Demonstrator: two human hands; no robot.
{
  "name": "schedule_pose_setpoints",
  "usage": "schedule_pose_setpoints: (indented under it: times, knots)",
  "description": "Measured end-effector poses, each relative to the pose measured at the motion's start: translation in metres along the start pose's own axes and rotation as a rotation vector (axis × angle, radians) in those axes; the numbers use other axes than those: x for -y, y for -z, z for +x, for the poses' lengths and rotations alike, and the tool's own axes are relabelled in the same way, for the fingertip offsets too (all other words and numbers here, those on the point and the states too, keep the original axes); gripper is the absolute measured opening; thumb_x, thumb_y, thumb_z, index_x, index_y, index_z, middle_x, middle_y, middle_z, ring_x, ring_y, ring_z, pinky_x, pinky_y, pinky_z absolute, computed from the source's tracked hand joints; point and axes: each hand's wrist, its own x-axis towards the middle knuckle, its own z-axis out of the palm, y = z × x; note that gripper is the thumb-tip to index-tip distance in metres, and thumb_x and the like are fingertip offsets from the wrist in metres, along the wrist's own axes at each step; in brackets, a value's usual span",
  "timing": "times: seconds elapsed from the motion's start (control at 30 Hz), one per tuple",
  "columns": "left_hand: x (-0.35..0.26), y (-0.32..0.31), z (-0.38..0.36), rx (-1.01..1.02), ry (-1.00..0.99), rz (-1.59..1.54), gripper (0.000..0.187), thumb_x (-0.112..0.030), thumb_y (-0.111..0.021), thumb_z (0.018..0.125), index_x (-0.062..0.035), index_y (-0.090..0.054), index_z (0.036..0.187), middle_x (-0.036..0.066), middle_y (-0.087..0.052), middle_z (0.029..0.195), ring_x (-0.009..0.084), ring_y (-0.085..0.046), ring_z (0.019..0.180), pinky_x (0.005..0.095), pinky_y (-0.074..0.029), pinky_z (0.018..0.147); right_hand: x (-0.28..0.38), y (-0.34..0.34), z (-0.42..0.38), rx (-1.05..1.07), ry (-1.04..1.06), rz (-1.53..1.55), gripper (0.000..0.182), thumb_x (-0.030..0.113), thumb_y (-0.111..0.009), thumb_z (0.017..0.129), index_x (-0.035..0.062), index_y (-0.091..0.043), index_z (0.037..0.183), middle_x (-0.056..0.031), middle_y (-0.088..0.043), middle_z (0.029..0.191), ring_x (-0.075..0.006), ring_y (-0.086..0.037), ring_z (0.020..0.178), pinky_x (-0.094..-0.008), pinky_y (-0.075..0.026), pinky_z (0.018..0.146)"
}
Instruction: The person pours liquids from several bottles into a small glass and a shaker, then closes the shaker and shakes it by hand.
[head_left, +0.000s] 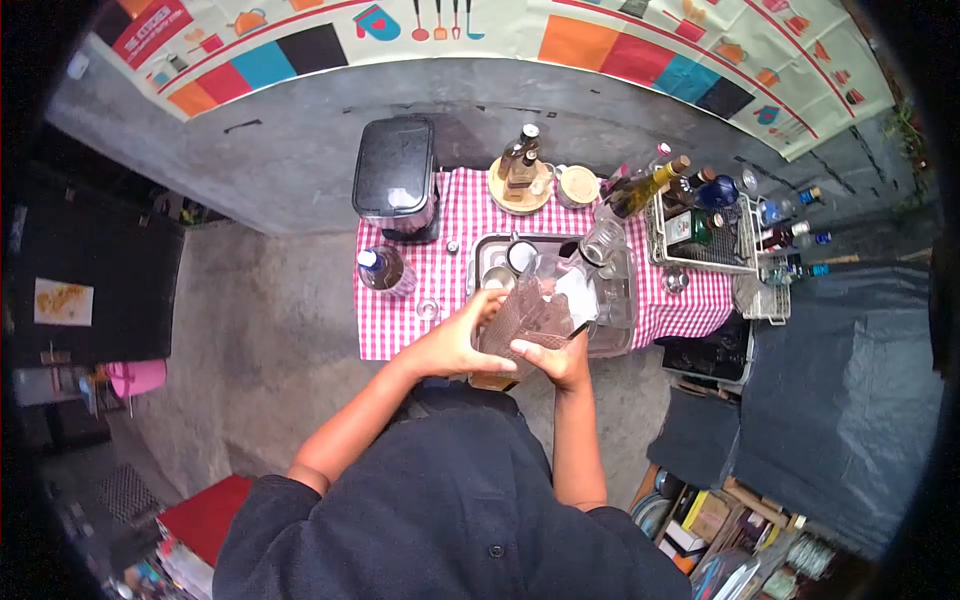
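Both hands hold a clear, textured glass container (535, 320) over the near edge of a metal tray (625, 340). My left hand (455, 340) grips its left side, thumb along the near side. Around its right side is my right hand (560, 360), the thumb on the near face. What lies inside the container is hard to make out through the glass. Behind it on the tray are a white cup (520, 256), a clear glass (602, 243) lying tilted and a white item (578, 296), partly hidden.
A black-lidded bin (395, 170) and a large bottle (387, 272) stand at the left of the checkered cloth (440, 330). Bottles on a round wooden board (518, 200) and a jar (577, 187) are behind. At the right, a wire rack (705, 255) holds bottles.
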Motion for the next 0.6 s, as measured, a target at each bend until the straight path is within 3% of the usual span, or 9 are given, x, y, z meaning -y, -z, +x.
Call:
schedule_pose_setpoints:
  times: [0.13, 0.17, 0.23, 0.3, 0.43, 0.6]
  knots:
    - [0.02, 0.021, -0.01, -0.103, -0.007, -0.09, 0.09, -0.028, -0.083, 0.072, -0.0063, -0.032, 0.144, 0.01, -0.053, 0.123, 0.0214, -0.05, 0.119, 0.0391, -0.035, 0.108, -0.003, 0.018, 0.001, 0.091, 0.017, 0.012, 0.095, 0.008, -0.086, 0.062, 0.0053, -0.028, 0.138, -0.0131, -0.054, 0.123, -0.0256, -0.06, 0.111, -0.0401, -0.051, 0.093]
    - [0.035, 0.025, -0.015, -0.198, 0.008, -0.099, 0.077, -0.026, -0.079, 0.077, -0.0059, -0.039, 0.138, 0.009, -0.056, 0.118, 0.0203, -0.053, 0.113, 0.0376, -0.039, 0.104, -0.004, 0.021, 0.001, 0.1, 0.001, 0.021, 0.095, 0.008, -0.086, 0.062, 0.0053, -0.028, 0.138, -0.0131, -0.054, 0.123, -0.0256, -0.06, 0.111, -0.0401, -0.051, 0.093]
    - [0.058, 0.028, -0.026, -0.427, 0.164, -0.057, 0.066, -0.025, -0.078, 0.08, -0.0026, -0.045, 0.132, 0.009, -0.058, 0.113, 0.0204, -0.057, 0.106, 0.0362, -0.045, 0.096, -0.005, 0.032, 0.001, 0.136, -0.059, 0.052, 0.093, 0.004, -0.085, 0.063, 0.0053, -0.029, 0.138, -0.0135, -0.056, 0.121, -0.0267, -0.062, 0.108, -0.0401, -0.052, 0.092]
    - [0.101, 0.031, -0.037, -0.638, 0.2, 0.188, 0.062, -0.025, -0.079, 0.078, -0.0008, -0.047, 0.127, 0.012, -0.059, 0.109, 0.0221, -0.059, 0.101, 0.0364, -0.047, 0.091, -0.008, 0.041, -0.002, 0.139, -0.137, 0.074, 0.094, 0.001, -0.083, 0.064, 0.0042, -0.029, 0.14, -0.0136, -0.057, 0.12, -0.0274, -0.063, 0.108, -0.0402, -0.053, 0.091]
    - [0.149, 0.028, -0.051, -0.79, 0.246, 0.521, 0.067, -0.019, -0.079, 0.074, 0.0015, -0.044, 0.128, 0.018, -0.055, 0.117, 0.0284, -0.059, 0.104, 0.0385, -0.048, 0.092, -0.022, 0.065, -0.007, 0.168, -0.258, 0.019, 0.092, 0.009, -0.085, 0.064, 0.0018, -0.033, 0.139, -0.0123, -0.057, 0.121, -0.0229, -0.06, 0.109, -0.037, -0.049, 0.094]
    - [0.195, 0.025, -0.041, -0.776, 0.274, 0.616, 0.073, -0.011, -0.079, 0.069, 0.0022, -0.042, 0.131, 0.023, -0.049, 0.126, 0.0402, -0.045, 0.124, 0.0413, -0.039, 0.104, -0.021, 0.077, -0.008, 0.245, -0.311, -0.176, 0.095, 0.018, -0.086, 0.064, 0.0, -0.034, 0.141, -0.0103, -0.056, 0.122, -0.0185, -0.055, 0.112, -0.0334, -0.043, 0.098]
